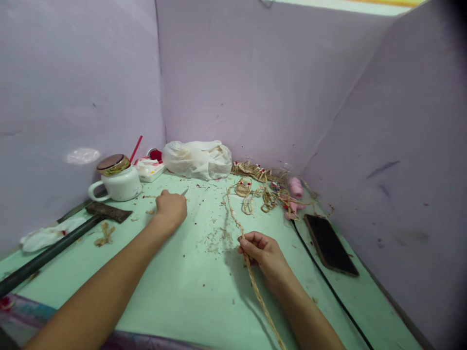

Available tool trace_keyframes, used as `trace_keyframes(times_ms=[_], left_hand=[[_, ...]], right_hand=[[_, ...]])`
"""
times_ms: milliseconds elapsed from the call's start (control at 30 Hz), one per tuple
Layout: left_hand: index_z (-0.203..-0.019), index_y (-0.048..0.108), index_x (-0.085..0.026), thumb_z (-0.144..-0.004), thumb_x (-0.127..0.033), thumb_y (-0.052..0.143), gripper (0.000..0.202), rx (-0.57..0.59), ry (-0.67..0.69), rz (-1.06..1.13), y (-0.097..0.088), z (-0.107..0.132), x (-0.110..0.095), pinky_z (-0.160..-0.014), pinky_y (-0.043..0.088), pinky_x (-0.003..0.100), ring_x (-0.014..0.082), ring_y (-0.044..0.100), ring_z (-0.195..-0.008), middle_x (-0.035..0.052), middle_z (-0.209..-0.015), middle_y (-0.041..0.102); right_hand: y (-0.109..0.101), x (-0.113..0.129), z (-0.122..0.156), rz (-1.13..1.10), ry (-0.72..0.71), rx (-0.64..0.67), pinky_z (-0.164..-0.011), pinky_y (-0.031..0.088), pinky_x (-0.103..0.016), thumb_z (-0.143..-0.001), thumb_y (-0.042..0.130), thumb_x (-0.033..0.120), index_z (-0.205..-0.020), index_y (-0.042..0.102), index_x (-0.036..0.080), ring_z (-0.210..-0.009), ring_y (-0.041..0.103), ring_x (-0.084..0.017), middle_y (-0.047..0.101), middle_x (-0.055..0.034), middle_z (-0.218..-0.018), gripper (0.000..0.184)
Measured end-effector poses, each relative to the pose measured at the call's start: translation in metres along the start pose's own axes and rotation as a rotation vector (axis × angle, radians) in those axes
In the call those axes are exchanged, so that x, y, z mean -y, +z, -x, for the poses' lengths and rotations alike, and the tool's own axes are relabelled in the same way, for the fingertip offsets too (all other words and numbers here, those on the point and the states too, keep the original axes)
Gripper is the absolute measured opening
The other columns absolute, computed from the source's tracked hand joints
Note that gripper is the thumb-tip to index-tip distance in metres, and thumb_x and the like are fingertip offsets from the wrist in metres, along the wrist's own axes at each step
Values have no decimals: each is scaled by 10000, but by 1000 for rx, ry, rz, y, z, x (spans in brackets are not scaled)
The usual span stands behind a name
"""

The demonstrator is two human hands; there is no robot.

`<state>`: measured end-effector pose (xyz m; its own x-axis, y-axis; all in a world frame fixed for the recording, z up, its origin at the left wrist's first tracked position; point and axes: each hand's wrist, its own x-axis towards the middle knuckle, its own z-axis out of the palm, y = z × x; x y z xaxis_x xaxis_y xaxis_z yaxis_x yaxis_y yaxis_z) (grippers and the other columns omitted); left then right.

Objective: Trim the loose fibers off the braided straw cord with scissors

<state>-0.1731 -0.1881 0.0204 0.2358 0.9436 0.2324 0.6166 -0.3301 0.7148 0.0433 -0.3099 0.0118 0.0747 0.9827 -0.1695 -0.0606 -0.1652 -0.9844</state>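
Note:
My left hand (170,208) is closed at the middle left, low over the green table. A pointed metal tip (185,192) sticks out beyond its fingers; the rest of that small tool is hidden in the fist. Between thumb and fingers, my right hand (263,253) pinches a braided straw cord (257,290). The cord's far end runs up toward the back of the table, and its near end leaves the bottom of the view. Beyond the right hand lie a small round woven piece (242,187) with red beads and loops of straw cord (269,200).
On the left stand a white lidded mug (122,185) and a hammer (109,212). A white plastic bag (199,160) rests against the back wall. Pink thread (296,187), a phone (330,244) and a black cable (324,277) lie right. Walls enclose three sides.

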Motion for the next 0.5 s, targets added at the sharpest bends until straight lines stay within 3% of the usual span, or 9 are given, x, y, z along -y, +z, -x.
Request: trace_keyframes(times_ms=[100, 200, 300, 367, 500], left_hand=[[-699, 537, -82, -825, -264, 443, 240, 57, -246, 162, 17, 4, -20, -632, 419, 276, 239, 558, -870, 114, -761, 605], [-642, 537, -104, -812, -378, 422, 342, 275, -483, 387, 42, -2, -41, -519, 436, 289, 239, 599, -663, 118, -606, 608], [-669, 546, -77, -833, -280, 393, 302, 469, -686, 621, 63, -23, -58, -511, 472, 326, 228, 607, -600, 141, -619, 615], [-732, 545, -63, -851, -236, 368, 275, 464, -772, 762, 69, -40, -65, -559, 487, 327, 204, 606, -644, 136, -692, 613], [-1035, 513, -112, -842, -284, 447, 267, 282, -836, 972, 69, -65, -73, -714, 481, 354, 170, 561, -851, 87, -1004, 558]], right_hand=[[2, 0, 1, 3, -33, 21, -434, 320, -207, -596, 683, 377, -608, 543, 146, -417, 421, -72, 567, 4, -510, 271], [4, -1, 2, -7, -58, 82, -418, 308, -202, -602, 669, 382, -604, 524, 150, -397, 434, -75, 542, 22, -466, 274], [6, -4, 1, -2, -34, 104, -393, 293, -194, -605, 656, 374, -619, 515, 154, -366, 434, -73, 518, 43, -429, 262], [7, -7, 0, 13, -17, 96, -377, 286, -189, -610, 643, 364, -632, 518, 152, -349, 429, -67, 509, 52, -428, 247], [8, -16, -4, 55, 42, 85, -348, 298, -198, -635, 594, 384, -604, 522, 148, -317, 428, -70, 496, 54, -428, 248]])
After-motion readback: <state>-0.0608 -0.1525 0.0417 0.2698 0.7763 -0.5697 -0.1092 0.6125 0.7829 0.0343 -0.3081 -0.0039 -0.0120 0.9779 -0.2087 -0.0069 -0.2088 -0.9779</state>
